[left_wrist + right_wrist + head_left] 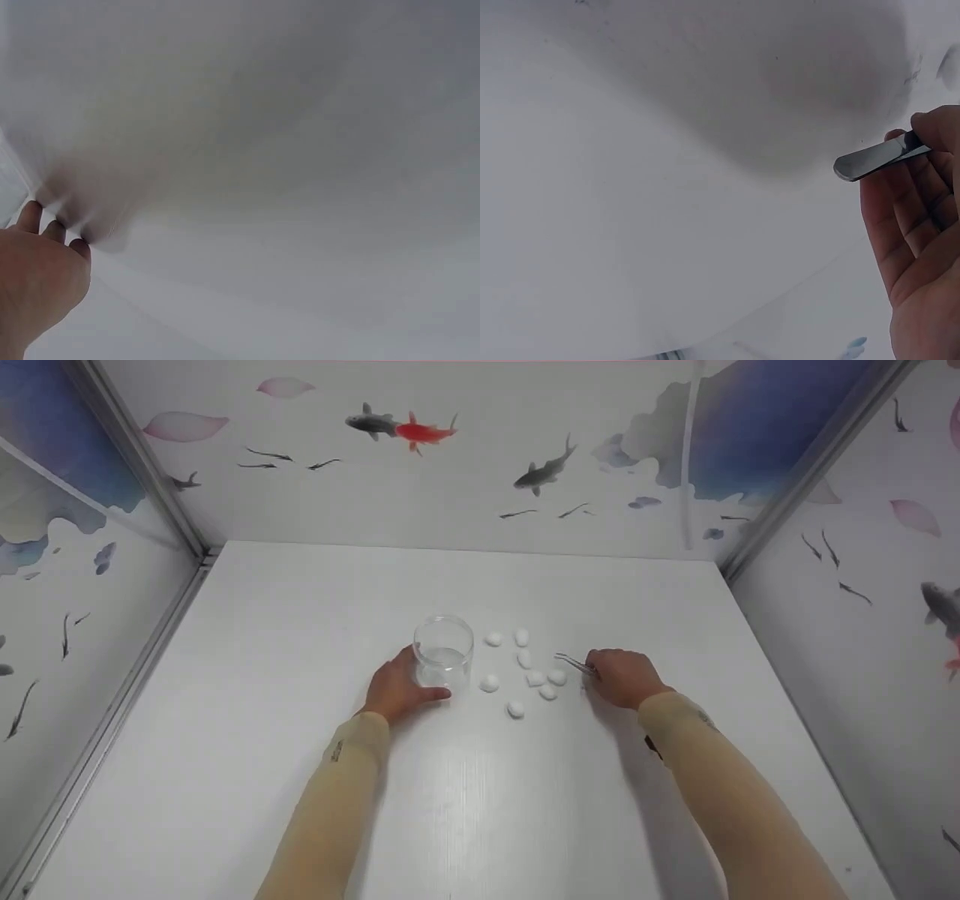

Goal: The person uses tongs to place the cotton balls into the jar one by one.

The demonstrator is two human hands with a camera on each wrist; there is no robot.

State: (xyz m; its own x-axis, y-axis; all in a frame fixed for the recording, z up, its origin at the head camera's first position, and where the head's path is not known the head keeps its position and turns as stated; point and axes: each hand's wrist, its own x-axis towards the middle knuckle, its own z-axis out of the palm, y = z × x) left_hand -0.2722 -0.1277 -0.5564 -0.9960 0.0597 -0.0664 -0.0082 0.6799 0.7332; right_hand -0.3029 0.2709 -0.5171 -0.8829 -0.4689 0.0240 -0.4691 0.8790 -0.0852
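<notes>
A clear glass jar [443,652] stands upright on the white table, with nothing visible inside it. My left hand [397,688] holds it from the left, thumb across the near side near the base and fingers round the far left side. In the left wrist view the left hand's fingertips [54,231] show at the lower left. My right hand [628,678] grips metal tweezers [574,663], whose curved tips point left with nothing between them. The right wrist view shows the broad rear end of the tweezers [870,159] between thumb and fingers. Several white cotton balls [489,683] lie between the jar and the tweezers.
The white tabletop [465,802] extends on all sides of the hands. Panels with painted fish, such as the back wall [465,502], enclose it at the back, left and right. Metal frame strips [169,487] run along the corners.
</notes>
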